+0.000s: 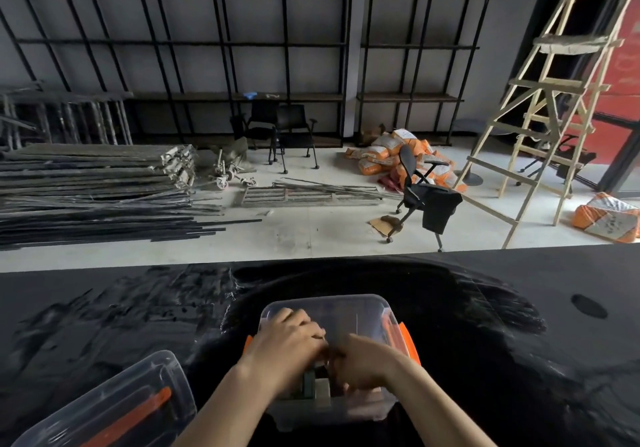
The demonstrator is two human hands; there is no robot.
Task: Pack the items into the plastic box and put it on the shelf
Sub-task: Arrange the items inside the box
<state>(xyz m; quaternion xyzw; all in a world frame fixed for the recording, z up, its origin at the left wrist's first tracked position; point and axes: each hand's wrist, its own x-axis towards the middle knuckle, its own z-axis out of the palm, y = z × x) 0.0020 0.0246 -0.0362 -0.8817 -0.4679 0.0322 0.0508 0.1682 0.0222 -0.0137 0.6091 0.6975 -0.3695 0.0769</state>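
A clear plastic box (349,308) with orange side clips stands on the black table (519,360) right in front of me. Both my hands are inside it over the near half. My left hand (289,344) has its fingers curled down, and my right hand (362,360) is curled beside it; the two meet over small grey and pale block-shaped items (317,386) in the box. What each hand grips is hidden by the fingers. The box's clear lid (114,408), with an orange handle, lies on the table at the lower left.
Beyond the table is a concrete floor with stacked metal bars (93,186), black office chairs (424,197), orange sacks (388,155) and a wooden ladder (554,107). Black metal shelving (242,96) lines the far wall. A round hole (588,305) sits in the table at right.
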